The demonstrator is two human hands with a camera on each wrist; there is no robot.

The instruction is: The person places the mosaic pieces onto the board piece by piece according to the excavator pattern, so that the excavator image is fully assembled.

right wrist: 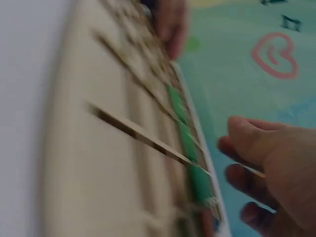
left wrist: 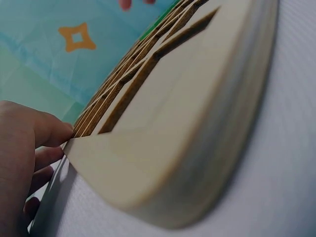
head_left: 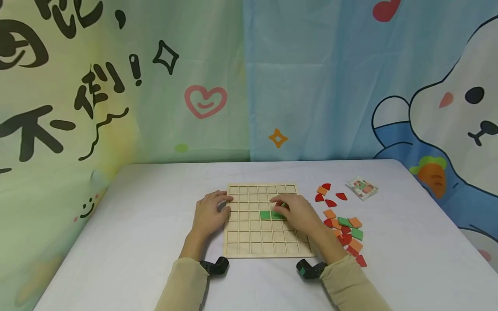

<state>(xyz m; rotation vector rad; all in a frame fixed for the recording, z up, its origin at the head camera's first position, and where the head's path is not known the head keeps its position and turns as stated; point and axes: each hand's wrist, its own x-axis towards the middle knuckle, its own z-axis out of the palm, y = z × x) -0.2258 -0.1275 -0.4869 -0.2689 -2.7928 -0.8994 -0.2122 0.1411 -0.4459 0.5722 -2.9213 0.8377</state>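
Observation:
A square wooden grid board [head_left: 243,248] lies flat on the white table. My left hand [head_left: 210,212] rests against its left edge, fingertips and thumb touching the rim. My right hand [head_left: 299,212] is over the board's right half, with thumb and index fingertips apart. Green tiles [head_left: 265,215] sit side by side in one row of cells, partly hidden by the right hand. A bit of green shows between the right thumb and index finger; whether it is held cannot be told. In the right wrist view, nothing shows between the right fingers [right wrist: 242,128].
Right of the board lie loose red quarter-round pieces [head_left: 341,196], orange squares [head_left: 329,214] and green tiles [head_left: 356,234], some overlapping. A small printed packet [head_left: 362,188] lies behind them. A printed curtain [head_left: 295,86] hangs behind the table.

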